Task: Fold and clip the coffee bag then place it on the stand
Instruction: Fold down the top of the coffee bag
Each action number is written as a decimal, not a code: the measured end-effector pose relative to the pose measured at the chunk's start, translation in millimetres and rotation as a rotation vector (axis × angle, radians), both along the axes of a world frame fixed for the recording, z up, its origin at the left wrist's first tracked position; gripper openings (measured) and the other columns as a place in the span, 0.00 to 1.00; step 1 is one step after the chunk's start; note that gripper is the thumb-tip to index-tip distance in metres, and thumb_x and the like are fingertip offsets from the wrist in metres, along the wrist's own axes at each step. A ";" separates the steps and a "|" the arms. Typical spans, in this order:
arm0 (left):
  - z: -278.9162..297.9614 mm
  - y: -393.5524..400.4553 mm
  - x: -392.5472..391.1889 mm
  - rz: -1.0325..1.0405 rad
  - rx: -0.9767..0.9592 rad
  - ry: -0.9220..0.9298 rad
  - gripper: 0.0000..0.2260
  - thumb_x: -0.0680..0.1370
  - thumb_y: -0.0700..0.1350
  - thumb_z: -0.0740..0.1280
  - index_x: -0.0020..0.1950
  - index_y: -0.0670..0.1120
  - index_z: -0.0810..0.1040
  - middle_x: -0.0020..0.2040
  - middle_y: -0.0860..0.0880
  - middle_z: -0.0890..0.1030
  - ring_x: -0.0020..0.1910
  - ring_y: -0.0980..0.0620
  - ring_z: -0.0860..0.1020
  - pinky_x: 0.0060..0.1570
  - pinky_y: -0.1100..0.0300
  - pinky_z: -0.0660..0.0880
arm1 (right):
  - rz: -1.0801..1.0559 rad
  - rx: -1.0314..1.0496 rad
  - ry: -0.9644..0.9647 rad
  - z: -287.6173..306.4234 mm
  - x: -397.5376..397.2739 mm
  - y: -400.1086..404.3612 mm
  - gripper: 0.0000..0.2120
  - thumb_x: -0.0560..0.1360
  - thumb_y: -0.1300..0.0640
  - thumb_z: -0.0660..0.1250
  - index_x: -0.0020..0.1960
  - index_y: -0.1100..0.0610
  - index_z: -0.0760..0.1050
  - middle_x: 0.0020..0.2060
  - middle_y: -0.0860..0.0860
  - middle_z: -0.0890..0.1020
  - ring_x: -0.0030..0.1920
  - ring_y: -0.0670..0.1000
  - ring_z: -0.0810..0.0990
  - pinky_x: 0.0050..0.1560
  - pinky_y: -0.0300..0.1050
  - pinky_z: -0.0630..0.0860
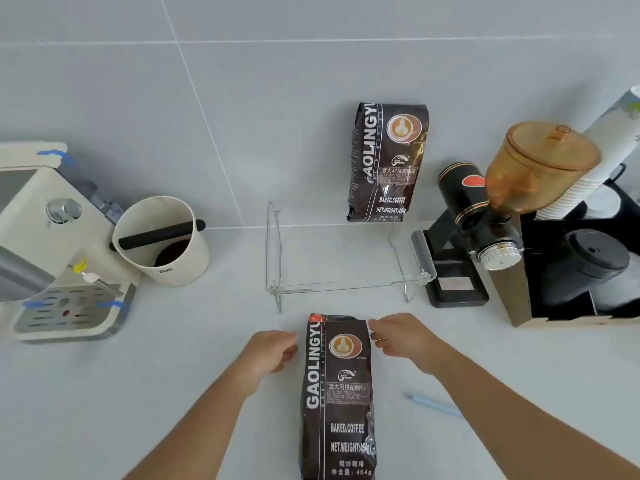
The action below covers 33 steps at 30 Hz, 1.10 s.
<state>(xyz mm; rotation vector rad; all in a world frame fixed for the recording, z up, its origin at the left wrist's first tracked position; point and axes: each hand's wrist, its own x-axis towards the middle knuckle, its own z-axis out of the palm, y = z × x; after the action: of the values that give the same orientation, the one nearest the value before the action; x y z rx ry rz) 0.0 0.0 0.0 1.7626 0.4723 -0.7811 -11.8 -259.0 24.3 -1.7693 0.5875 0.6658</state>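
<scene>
A dark brown coffee bag [337,396] lies flat on the white counter, its top end pointing away from me. My left hand [270,351] rests at the bag's upper left edge, fingers curled toward it. My right hand [398,336] pinches the bag's upper right corner. A light blue clip [433,404] lies on the counter to the right of the bag, under my right forearm. The clear acrylic stand [346,287] sits just beyond the bag. On the stand's far right, a second identical coffee bag [388,161] stands upright against the wall.
An espresso machine [45,244] is at the left, with a cream knock box [162,240] beside it. A black grinder with an amber hopper [512,202] stands right of the stand. Further right are a black organizer box [571,271] and stacked paper cups [595,161].
</scene>
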 end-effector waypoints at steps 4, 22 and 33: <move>-0.7 -23.3 3.4 0.112 -0.120 0.065 0.19 0.74 0.54 0.69 0.53 0.39 0.83 0.52 0.39 0.86 0.44 0.48 0.81 0.52 0.53 0.77 | -0.122 0.053 0.035 -12.9 1.7 12.2 0.09 0.75 0.52 0.66 0.41 0.58 0.76 0.38 0.56 0.80 0.39 0.54 0.76 0.45 0.45 0.72; 34.4 -29.9 -12.8 0.176 -0.316 -0.044 0.18 0.77 0.52 0.68 0.50 0.36 0.82 0.48 0.39 0.87 0.41 0.48 0.84 0.44 0.57 0.78 | -0.307 0.279 -0.096 13.2 -24.4 28.3 0.08 0.76 0.59 0.66 0.39 0.60 0.79 0.37 0.56 0.85 0.37 0.53 0.81 0.45 0.47 0.74; 91.1 -12.3 -85.0 0.118 -0.372 -0.416 0.14 0.73 0.52 0.70 0.39 0.41 0.83 0.42 0.37 0.85 0.41 0.49 0.81 0.52 0.51 0.75 | -0.235 0.285 -0.420 79.4 -99.5 39.8 0.15 0.77 0.58 0.67 0.38 0.69 0.75 0.36 0.60 0.80 0.38 0.54 0.77 0.43 0.48 0.71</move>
<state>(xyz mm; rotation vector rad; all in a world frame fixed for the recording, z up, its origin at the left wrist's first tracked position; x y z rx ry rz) -85.0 -12.3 91.1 1.4786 0.1358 -0.3721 -111.3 -219.2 103.6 -1.4840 0.3804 0.1913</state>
